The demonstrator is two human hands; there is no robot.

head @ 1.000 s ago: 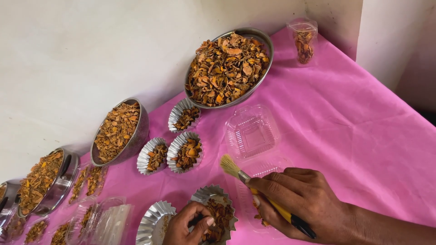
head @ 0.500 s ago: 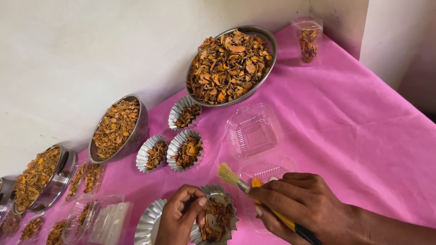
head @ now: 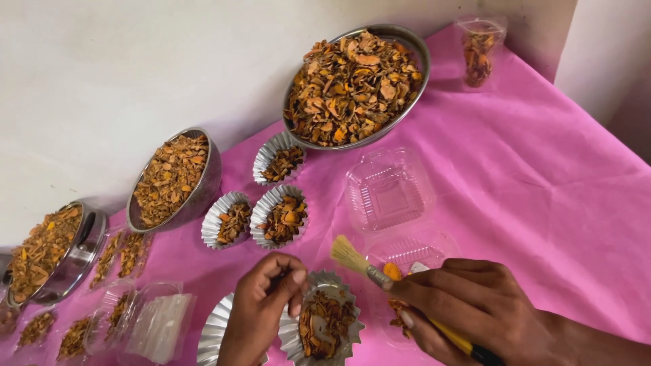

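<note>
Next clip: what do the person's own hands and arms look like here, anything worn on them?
Both are bare. The left hand has no glove, ring or watch that shows, and only its wrist is in view. The right hand is likewise ungloved and ringless, with short plain nails; its forearm runs off the lower right edge with no sleeve, band or watch visible.

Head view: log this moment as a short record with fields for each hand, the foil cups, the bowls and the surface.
left hand: left hand pinches the rim of a fluted foil cup of dried orange-brown pieces
right hand: right hand grips a yellow-handled brush, bristles up-left
other cups: three filled foil cups near the bowls
bowls: large steel bowl, two smaller ones to its left
surface: pink cloth
</note>
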